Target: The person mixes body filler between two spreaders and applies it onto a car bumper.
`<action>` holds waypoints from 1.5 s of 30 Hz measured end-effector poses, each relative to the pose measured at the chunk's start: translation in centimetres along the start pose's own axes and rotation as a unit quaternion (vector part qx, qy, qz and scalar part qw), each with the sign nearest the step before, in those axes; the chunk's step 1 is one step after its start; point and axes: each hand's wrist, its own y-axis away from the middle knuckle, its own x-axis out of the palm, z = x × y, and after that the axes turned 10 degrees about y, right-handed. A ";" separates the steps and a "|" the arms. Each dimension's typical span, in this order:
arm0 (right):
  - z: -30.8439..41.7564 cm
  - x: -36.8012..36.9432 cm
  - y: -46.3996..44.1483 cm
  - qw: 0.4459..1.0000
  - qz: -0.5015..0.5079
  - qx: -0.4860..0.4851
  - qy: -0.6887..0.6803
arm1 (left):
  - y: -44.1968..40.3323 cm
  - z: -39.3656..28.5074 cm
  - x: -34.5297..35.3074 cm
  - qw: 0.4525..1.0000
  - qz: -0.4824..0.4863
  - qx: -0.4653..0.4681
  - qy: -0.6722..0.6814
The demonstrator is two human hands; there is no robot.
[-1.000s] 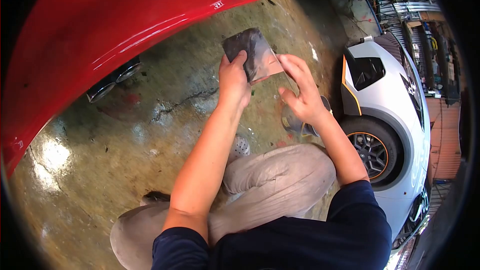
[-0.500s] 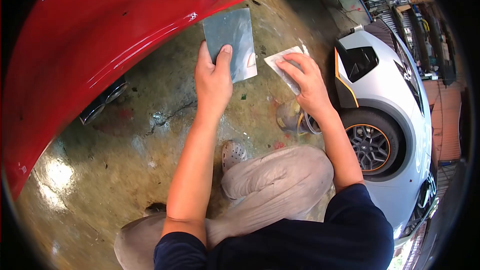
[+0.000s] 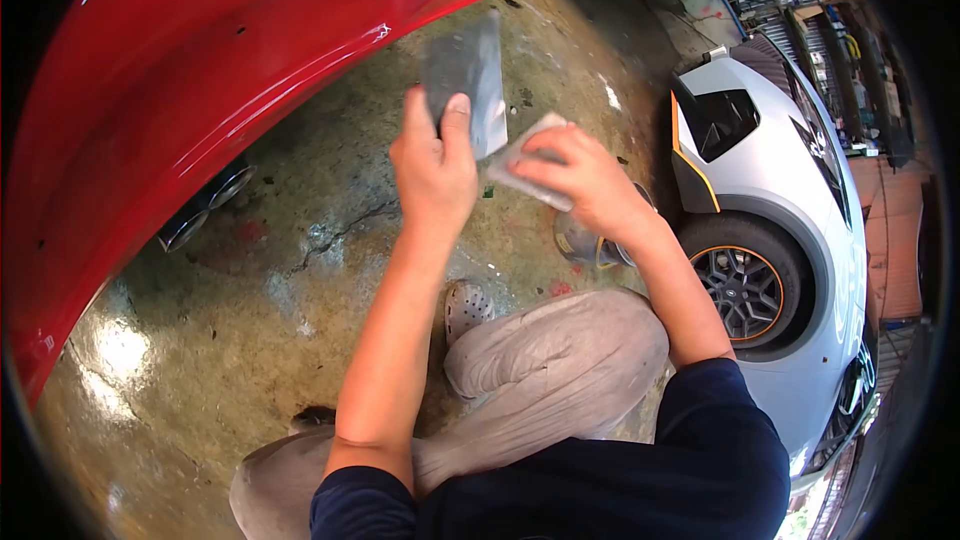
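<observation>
My left hand (image 3: 436, 175) is closed around the lower end of a flat grey mixing board (image 3: 460, 75), with its thumb lying across the face. Whitish smears show towards the board's lower right; motion blurs its outline. A thin, pale, flat putty spreader (image 3: 522, 168) is pinched in my right hand (image 3: 590, 180), just right of and below the board. Whether the spreader's edge touches the board I cannot tell. Both hands are in the air below the edge of a red car panel (image 3: 250, 70), apart from it.
An exhaust tip (image 3: 205, 205) juts out under the red panel. On the stained concrete floor (image 3: 300, 340) stands a round can (image 3: 578, 240), partly behind my right forearm. A silver-white car (image 3: 790, 180) with an orange-rimmed wheel (image 3: 738, 290) is to the right. My bent knee is below.
My right hand has moved left with the spreader, closer to the board, and turned it. My left hand has shifted slightly right and tilted the board, which now looks narrower.
</observation>
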 end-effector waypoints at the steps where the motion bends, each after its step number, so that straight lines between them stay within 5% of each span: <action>1: -0.4 0.8 0.2 0.998 0.030 0.003 -0.056 | -0.3 -0.3 -0.2 1.000 -0.015 0.005 0.000; 3: -2.1 2.8 0.8 0.985 0.026 0.033 -0.165 | -1.2 -1.3 -1.0 1.000 0.002 0.016 -0.001; 4: -3.2 3.6 1.3 0.941 0.025 0.137 -0.309 | -1.6 -1.0 -1.7 0.999 0.032 -0.009 -0.019; 6: -5.2 4.5 2.2 0.763 0.018 0.326 -0.559 | -2.8 -0.2 -3.1 0.993 0.093 -0.050 -0.051; 7: -5.3 4.7 2.4 0.726 -0.020 0.348 -0.593 | -3.3 0.9 -3.9 0.989 0.114 -0.074 -0.060; 10: -6.8 4.3 2.9 0.617 -0.078 0.369 -0.691 | -3.5 5.9 -6.0 0.974 0.158 -0.140 -0.081; 14: -6.4 1.6 3.5 0.551 -0.174 0.224 -0.785 | -2.9 8.7 -6.5 0.969 0.129 -0.209 -0.006; 18: -1.4 -5.1 0.5 0.675 -0.137 0.168 -0.705 | -2.7 11.1 -5.6 0.961 0.151 -0.233 -0.007; 20: 2.3 -6.3 -1.5 0.804 -0.113 0.198 -0.550 | -2.5 11.1 -4.5 0.958 0.157 -0.241 0.004; 21: 4.7 -7.1 -3.1 0.932 -0.104 0.127 -0.323 | -2.4 10.8 -3.9 0.954 0.160 -0.253 0.024; 22: 6.9 -7.6 -4.7 0.992 -0.088 0.046 -0.073 | -2.4 10.5 -3.3 0.949 0.164 -0.265 0.045; 26: 6.3 -6.2 -7.4 0.986 -0.117 0.018 0.117 | -3.2 6.4 -2.6 0.889 0.204 -0.399 0.096; 29: 4.6 -6.0 -7.4 0.975 -0.149 0.045 0.160 | -3.7 6.5 -3.3 0.902 0.316 -0.284 0.074; 32: 4.8 -6.8 -6.3 0.946 -0.122 0.302 -0.006 | -4.5 5.4 -5.1 0.854 0.410 -0.299 0.116; 37: 1.3 -4.8 -2.6 0.924 -0.239 0.232 -0.187 | -4.1 7.2 -9.0 0.859 0.350 -0.348 0.138; 45: -0.7 -3.0 -0.3 0.685 -0.271 0.324 -0.594 | -3.1 8.1 -9.8 0.857 0.164 -0.423 0.244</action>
